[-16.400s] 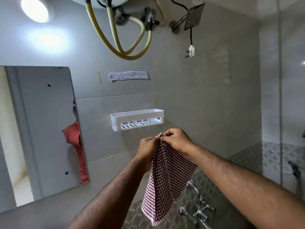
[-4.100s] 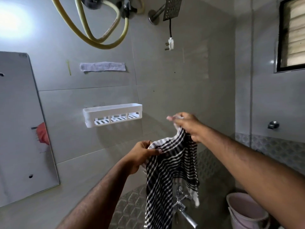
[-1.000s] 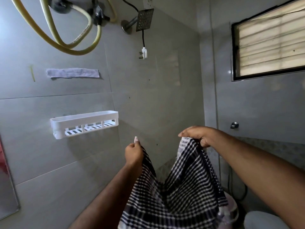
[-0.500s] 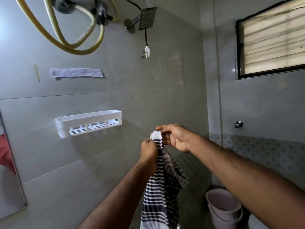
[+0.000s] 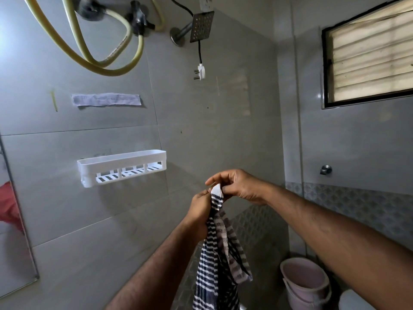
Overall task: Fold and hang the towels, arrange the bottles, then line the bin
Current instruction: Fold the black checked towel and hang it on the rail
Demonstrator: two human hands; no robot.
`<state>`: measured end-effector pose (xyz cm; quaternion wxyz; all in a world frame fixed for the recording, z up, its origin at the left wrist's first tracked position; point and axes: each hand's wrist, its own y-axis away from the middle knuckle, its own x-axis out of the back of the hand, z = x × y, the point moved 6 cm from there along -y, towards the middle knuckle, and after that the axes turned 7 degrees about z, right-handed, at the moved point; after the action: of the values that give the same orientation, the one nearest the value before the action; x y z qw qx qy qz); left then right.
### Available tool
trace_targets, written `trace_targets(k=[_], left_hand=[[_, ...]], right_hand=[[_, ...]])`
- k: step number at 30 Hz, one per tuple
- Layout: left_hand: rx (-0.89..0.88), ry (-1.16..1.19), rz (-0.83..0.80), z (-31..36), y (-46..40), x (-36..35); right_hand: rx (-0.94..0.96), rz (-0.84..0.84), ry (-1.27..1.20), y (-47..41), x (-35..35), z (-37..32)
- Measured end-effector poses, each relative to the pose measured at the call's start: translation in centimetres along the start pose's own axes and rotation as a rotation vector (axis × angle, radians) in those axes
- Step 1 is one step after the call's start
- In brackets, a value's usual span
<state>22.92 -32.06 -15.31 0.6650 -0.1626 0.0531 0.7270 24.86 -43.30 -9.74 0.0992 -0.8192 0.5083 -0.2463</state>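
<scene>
Up on the wall, a white shelf (image 5: 121, 167) is sitting with nothing visible inside, and a pink bucket (image 5: 305, 281) is standing low at the right; its inside is showing nothing that can be made out. A yellow hose (image 5: 105, 63) is looping overhead beside a shower head (image 5: 201, 26) and a dangling plug (image 5: 200, 72), with a window (image 5: 368, 57) at the right. Nothing is blocking the hands. The left hand (image 5: 200, 209) is gripping the checked towel (image 5: 215, 262) just under its top corner, while the right hand (image 5: 237, 186) is pinching that corner from above; the towel is hanging down between the forearms.
</scene>
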Motion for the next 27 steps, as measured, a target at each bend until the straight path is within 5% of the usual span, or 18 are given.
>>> trace_targets(k=[6, 21, 27], left_hand=[[0.085, -0.062, 0.026, -0.7, 0.0, 0.9], [0.024, -0.094, 0.168, -0.2, -0.1, 2.6], [-0.021, -0.070, 0.160, -0.1, -0.5, 2.5]], right_hand=[[-0.006, -0.094, 0.117, 0.0, -0.6, 0.1], [-0.116, 0.139, -0.257, -0.5, -0.1, 0.7], [-0.106, 0.258, 0.000, -0.6, 0.3, 1.6]])
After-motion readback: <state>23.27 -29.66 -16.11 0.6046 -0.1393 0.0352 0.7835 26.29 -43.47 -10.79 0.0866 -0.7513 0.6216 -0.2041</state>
